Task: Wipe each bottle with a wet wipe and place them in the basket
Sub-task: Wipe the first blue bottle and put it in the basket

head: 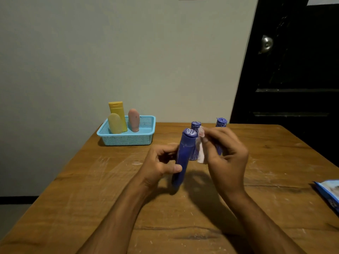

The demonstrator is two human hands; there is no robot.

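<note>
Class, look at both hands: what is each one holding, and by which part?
Left hand grips the blue bottle around its middle. Right hand pinches the wet wipe near its top edge.

one head-worn wide view, looking forward and down, close over table, wall beyond

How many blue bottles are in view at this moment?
3. One blue bottle is held in the left hand; a second stands behind it; a third stands behind the right hand. More could be hidden behind the hands.
</note>
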